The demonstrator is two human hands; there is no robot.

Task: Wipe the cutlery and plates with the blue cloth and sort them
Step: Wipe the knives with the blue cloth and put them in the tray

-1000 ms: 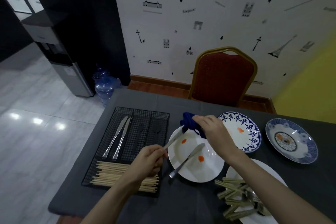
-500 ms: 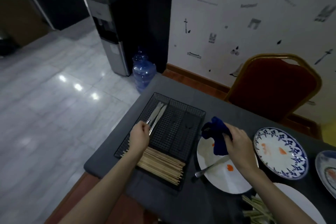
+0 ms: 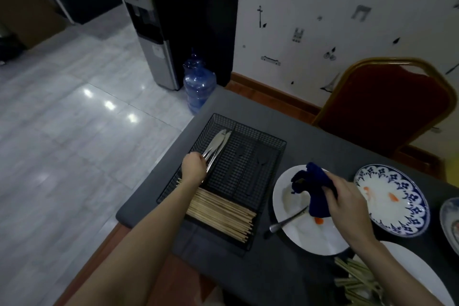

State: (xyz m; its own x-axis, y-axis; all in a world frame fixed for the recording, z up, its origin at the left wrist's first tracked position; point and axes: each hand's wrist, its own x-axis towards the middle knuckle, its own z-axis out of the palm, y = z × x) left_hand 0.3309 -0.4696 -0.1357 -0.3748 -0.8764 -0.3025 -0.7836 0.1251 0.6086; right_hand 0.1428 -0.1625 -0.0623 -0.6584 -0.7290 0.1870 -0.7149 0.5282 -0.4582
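In the tray (image 3: 250, 136), left hand (image 3: 194, 167) grips knives (image 3: 216, 145).

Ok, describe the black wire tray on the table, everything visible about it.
The black wire tray is a rectangular mesh basket, seemingly metal, lying flat on the dark table near its left edge, left of the white plate. Dividers split it into long slots and one crosswise section nearest the person. The leftmost slot holds silver knives, which the left hand is touching. The middle slots look empty, though they are dim. The near section is packed with wooden chopsticks lying side by side.
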